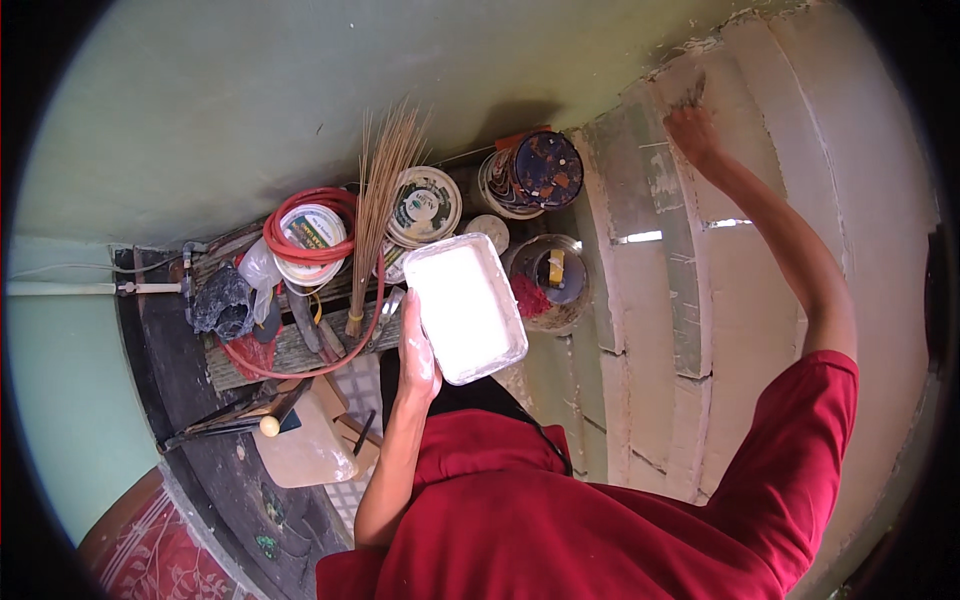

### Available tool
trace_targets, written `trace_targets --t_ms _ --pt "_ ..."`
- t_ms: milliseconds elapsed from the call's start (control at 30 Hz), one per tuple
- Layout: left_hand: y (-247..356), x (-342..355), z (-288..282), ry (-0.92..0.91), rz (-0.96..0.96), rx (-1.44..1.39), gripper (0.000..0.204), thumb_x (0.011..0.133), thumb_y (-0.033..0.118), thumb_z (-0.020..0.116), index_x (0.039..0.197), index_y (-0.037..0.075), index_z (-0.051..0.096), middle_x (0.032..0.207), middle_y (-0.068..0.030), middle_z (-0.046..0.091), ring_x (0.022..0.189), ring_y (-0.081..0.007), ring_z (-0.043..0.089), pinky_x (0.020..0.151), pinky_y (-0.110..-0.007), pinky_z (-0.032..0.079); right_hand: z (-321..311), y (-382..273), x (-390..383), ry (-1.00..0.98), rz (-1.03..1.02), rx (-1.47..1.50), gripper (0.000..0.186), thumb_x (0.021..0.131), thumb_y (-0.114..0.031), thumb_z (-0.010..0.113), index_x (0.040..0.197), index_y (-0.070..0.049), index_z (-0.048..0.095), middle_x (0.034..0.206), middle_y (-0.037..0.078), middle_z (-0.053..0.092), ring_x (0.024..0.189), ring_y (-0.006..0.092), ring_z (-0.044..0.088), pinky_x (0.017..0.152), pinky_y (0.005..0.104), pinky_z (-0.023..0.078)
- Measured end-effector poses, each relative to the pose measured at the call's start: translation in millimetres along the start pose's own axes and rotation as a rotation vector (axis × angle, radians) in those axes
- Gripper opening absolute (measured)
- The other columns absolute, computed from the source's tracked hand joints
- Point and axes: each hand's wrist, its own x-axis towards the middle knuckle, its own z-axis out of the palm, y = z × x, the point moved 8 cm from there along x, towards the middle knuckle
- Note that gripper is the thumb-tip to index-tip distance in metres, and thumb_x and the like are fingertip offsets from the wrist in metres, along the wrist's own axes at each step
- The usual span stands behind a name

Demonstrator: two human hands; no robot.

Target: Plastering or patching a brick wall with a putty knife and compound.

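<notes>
My left hand (416,362) grips the edge of a white rectangular tub (514,342) in front of my body. The inside of the tub is bright white and washed out, so its contents are hard to make out. White smears mark the fingers. Far up to the right, my right arm is stretched out, and my right hand (692,135) is closed round a small dark tool (692,90) with a blade-like end. That tool lies against the pale panelled wall (740,120), near its upper edge. Its exact kind is too small to tell.
Beyond the tub stand lidded buckets (425,205), a dark-lidded pail (548,170) and an open bucket (575,310) with a red cloth. A red hose (330,250) loops over another bucket beside a bundle of thin sticks (385,180). A beige jerrycan (300,445) lies at lower left.
</notes>
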Motion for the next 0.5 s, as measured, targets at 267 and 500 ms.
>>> trace_targets --t_ms 267,500 --pt "7.6 -3.2 6.4 -0.047 0.012 -0.017 0.056 0.097 0.045 0.038 0.135 0.003 0.037 0.128 -0.0096 0.049 0.116 -0.0191 0.049 0.098 -0.033 0.04 -30.5 2.8 -5.1 0.156 0.036 0.063 0.016 0.081 -0.014 0.054 0.095 -0.019 0.062 0.092 0.001 0.058 0.095 0.0203 0.058 0.082 0.0403 0.041" --pt "9.2 -10.3 -3.1 -0.03 -0.028 -0.005 0.057 0.098 0.045 0.036 0.135 0.002 0.037 0.127 -0.0101 0.05 0.117 -0.0189 0.049 0.099 -0.034 0.04 -21.3 -22.0 -35.3 -0.352 0.032 0.116 0.019 0.081 -0.014 0.053 0.098 -0.015 0.06 0.097 0.003 0.056 0.098 0.0197 0.054 0.081 0.0377 0.041"
